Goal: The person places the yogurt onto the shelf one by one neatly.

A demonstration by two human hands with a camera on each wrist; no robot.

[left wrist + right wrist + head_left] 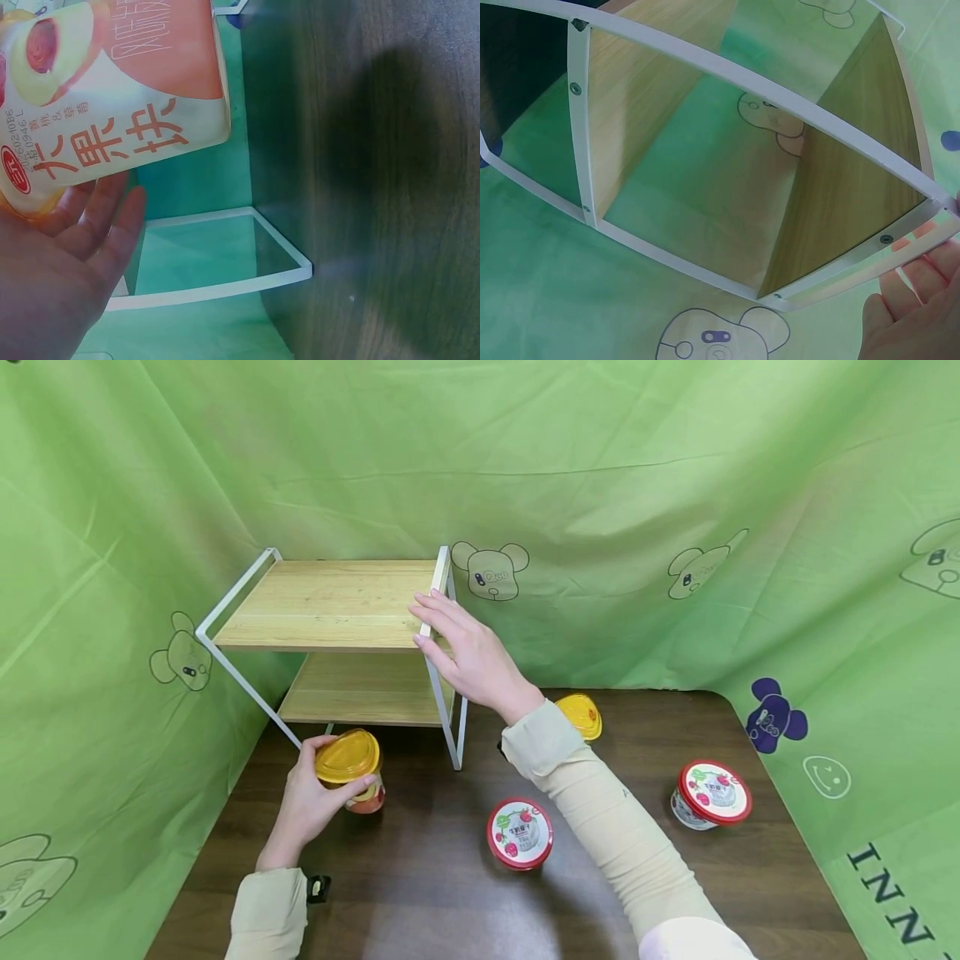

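My left hand (pixel 303 806) grips a plastic cup (pixel 365 802) with a yellow lid, thumb on the near side and fingers round the far side. The left wrist view shows the cup (pixel 150 97) with a peach-coloured fruit label, held above the tabletop. It is in front of the lower board of a two-tier shelf (pixel 330 593) with a white frame. My right hand (pixel 480 664) rests on the shelf's top right rail, fingers stretched over it. In the right wrist view, fingers (pixel 922 281) show at the white frame (pixel 761 86).
Two red-lidded tubs stand on the dark wooden table (pixel 420 910): one tub (pixel 519 833) near the middle, another tub (pixel 712 795) at the right. Behind my right forearm is a yellow lid (pixel 581 716), partly hidden. A green printed cloth (pixel 600 485) hangs round the table.
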